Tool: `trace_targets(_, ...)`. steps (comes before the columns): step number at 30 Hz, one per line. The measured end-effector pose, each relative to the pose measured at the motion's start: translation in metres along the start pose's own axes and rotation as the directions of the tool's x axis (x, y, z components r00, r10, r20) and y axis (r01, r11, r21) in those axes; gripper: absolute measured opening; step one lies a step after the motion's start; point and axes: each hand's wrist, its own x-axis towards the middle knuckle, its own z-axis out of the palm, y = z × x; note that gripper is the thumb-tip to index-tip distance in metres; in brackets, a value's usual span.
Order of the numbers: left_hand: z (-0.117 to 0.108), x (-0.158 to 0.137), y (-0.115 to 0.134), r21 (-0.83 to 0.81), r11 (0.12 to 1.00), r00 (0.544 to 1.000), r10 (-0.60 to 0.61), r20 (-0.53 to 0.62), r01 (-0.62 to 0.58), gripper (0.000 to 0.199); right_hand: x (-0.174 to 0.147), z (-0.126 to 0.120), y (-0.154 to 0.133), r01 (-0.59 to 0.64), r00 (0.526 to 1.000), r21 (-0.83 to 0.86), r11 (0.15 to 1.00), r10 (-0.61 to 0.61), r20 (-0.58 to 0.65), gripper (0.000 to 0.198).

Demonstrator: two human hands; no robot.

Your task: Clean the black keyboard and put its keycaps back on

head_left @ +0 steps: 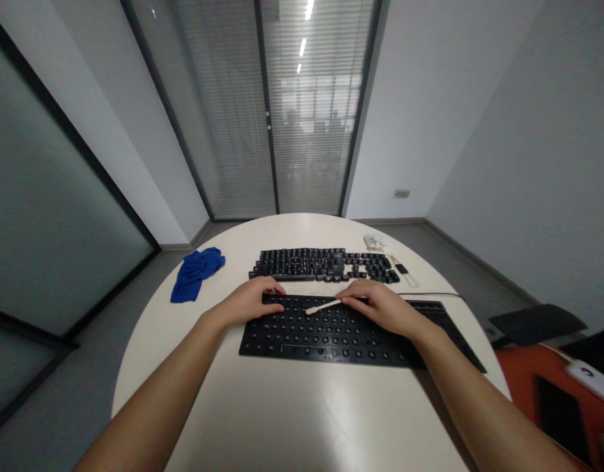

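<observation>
A black keyboard base [331,357] with its keycaps off lies on the table in front of me, rows of switch mounts showing. My left hand [250,301] holds its upper left corner, thumb on top and fingers curled by the far edge. Between the fingertips of my right hand [378,305] is a slim white swab [323,306], its wider tip pointing left and low over the upper rows of the base. Just beyond it, the loose black keycaps [302,262] are laid out in keyboard order.
A crumpled blue cloth [196,272] lies at the left of the round white table [282,419]. At the back right are a clear plastic bag [375,242] and a wire keycap puller [403,269]. A black cable [434,294] runs right. An orange chair [521,373] holds a phone [562,416].
</observation>
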Motion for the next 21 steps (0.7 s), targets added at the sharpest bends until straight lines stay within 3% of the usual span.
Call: trace_targets(21, 0.002, -0.002, -0.002, 0.003, 0.999, 0.999, 0.049, -0.013, -0.049, 0.023, -0.005, -0.007, 0.011, -0.144, 0.987, 0.026, 0.989, 0.145, -0.072, 0.030)
